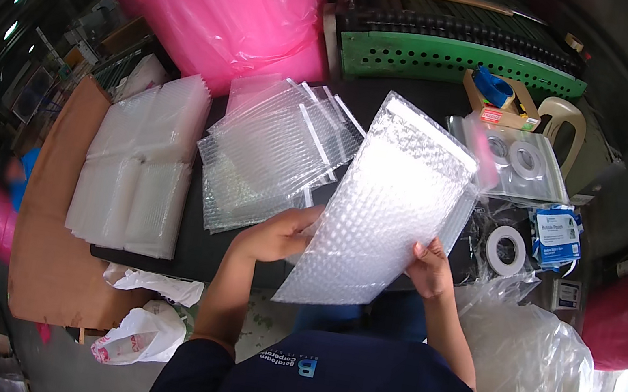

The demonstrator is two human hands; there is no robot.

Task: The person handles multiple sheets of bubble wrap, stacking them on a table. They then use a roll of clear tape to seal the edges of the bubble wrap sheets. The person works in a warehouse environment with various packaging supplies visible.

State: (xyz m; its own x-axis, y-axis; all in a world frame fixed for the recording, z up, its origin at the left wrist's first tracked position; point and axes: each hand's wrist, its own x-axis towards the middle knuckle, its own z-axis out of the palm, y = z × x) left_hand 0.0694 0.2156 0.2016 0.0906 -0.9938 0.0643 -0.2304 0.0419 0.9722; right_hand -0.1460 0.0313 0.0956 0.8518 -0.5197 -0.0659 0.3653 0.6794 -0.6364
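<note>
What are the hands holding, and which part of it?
A bubble-wrap pouch. The right hand grips its lower right edge. The left hand is at its left edge, partly hidden behind it, so its grip can't be told.

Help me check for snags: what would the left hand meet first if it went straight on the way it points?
Most likely the silvery bubble pouch: the left hand points at its left edge. Depth is unclear, so the hand might pass behind.

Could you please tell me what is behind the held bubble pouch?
The left hand reaches partly behind it, with black tabletop beyond; the hidden fingertips and whatever the pouch covers cannot be seen.
</note>
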